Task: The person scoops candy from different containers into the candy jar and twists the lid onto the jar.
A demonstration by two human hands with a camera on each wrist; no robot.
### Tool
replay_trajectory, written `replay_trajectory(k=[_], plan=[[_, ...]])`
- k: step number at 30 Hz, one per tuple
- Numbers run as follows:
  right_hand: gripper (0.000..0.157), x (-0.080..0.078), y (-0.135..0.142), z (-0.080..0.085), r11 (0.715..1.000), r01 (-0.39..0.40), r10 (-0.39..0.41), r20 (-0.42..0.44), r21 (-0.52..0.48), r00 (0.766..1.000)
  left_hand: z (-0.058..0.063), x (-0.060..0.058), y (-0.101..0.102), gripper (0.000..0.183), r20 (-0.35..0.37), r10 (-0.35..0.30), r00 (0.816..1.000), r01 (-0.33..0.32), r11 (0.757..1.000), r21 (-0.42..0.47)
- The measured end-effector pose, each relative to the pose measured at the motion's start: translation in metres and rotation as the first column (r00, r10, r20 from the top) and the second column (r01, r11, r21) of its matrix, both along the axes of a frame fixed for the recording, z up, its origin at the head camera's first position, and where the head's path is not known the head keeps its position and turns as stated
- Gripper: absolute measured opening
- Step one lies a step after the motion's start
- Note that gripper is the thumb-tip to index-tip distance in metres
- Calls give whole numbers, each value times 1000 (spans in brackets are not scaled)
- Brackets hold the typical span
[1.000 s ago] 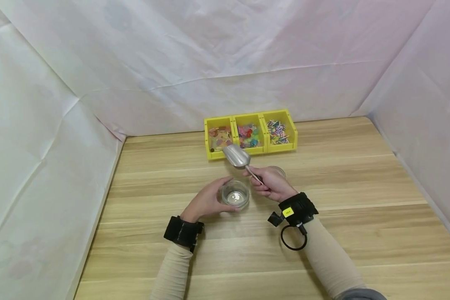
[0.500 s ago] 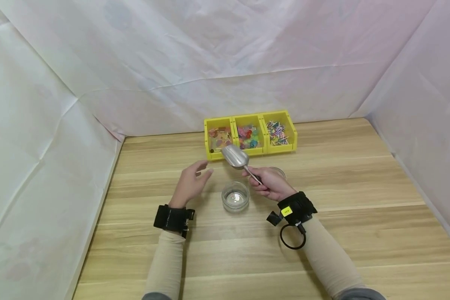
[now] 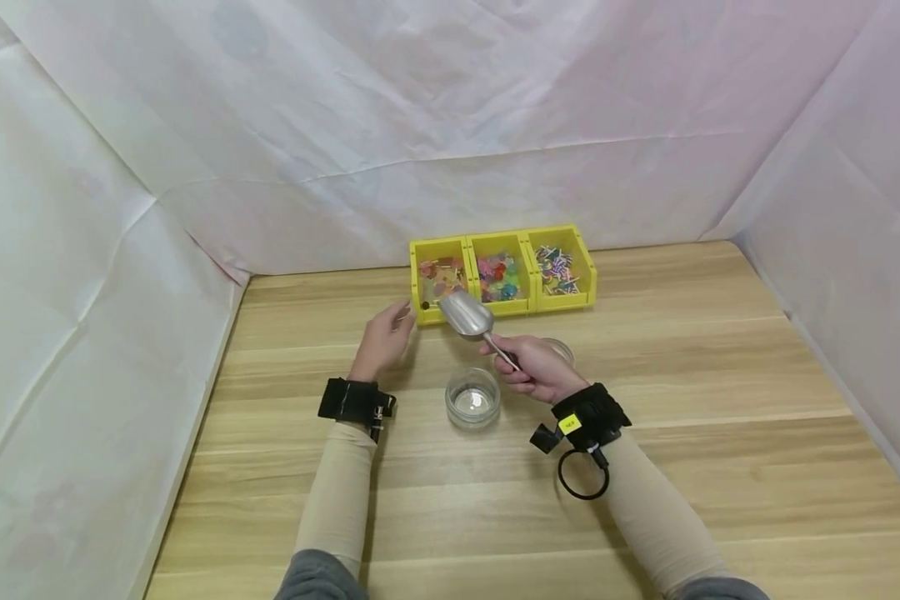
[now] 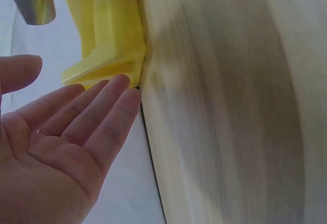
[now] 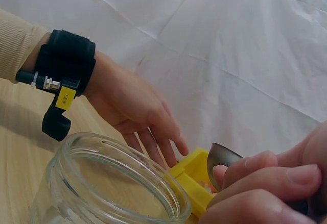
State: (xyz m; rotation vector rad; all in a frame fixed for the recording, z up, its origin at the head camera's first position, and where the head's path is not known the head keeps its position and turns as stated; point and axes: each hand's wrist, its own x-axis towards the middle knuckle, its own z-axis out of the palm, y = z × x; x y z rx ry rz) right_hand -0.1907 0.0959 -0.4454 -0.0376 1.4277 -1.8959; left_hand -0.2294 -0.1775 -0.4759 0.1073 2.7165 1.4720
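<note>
The right hand (image 3: 534, 367) has its grip closed round the handle of a metal scoop (image 3: 467, 315), bowl tipped toward the yellow bin tray (image 3: 504, 271), over its left compartment of sweets, placed to dig in. The left hand (image 3: 381, 340), fingers straight and holding nothing, hovers just left of the tray's front corner, apparently to steady it. An empty glass jar (image 3: 472, 398) stands on the desk (image 3: 720, 375) in front of the tray, within easy reach of the scoop.
</note>
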Motion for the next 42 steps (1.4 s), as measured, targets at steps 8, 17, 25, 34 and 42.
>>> replay_trajectory(k=[8,17,25,34,42], plan=[[30,-6,-1,1,1000,1,-1,9,24,1000,-3,-17,5,54,34,1,999,-2,1000,9],[32,-14,-9,5,996,-17,17,0,89,1000,-15,-31,8,48,21,-9,1000,9,1000,14],[34,-23,-14,9,989,-30,33,-15,142,999,-14,-32,12,47,18,30,999,-30,1000,-1],[31,-32,-22,14,986,-28,26,18,163,1000,-14,-33,11,47,17,34,999,-34,999,-3],[37,-36,-29,13,984,-23,17,37,176,999,-12,-33,11,46,27,19,999,-20,1000,12]])
